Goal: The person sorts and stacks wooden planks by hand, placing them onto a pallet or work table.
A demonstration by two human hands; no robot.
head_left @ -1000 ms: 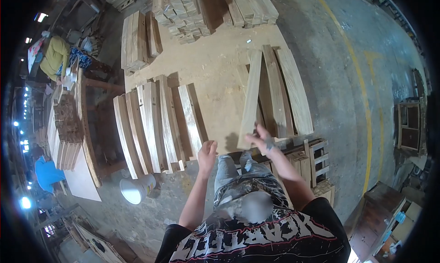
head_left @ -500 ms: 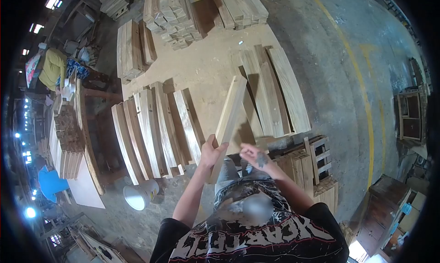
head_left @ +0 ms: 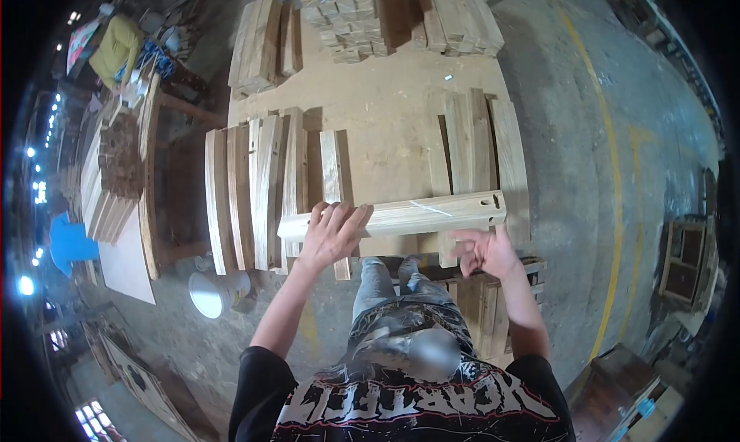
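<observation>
My left hand [head_left: 331,234] is wrapped over the left part of a squared wooden post [head_left: 420,215], which lies crosswise in front of my body. A pale chalk-like line marks its top face, and small mortise holes show at its right end. Just below that end is my right hand [head_left: 491,253], palm up with fingers spread, its thumb close to the post's lower edge. Beneath and behind the post, rows of similar wooden pieces lie on a large board, a group at left [head_left: 266,188] and another at right [head_left: 479,149].
Stacked lumber [head_left: 347,26] stands at the board's far side. A white bucket [head_left: 208,294] sits on the floor at left, near a workbench [head_left: 149,188] with piled wood. A person [head_left: 116,49] in a yellow top is beyond it. A wooden pallet [head_left: 532,266] lies by my right arm.
The post has swung from pointing away from me to lying crosswise. My left hand has turned over on top of it, and my right hand has moved right to its far end.
</observation>
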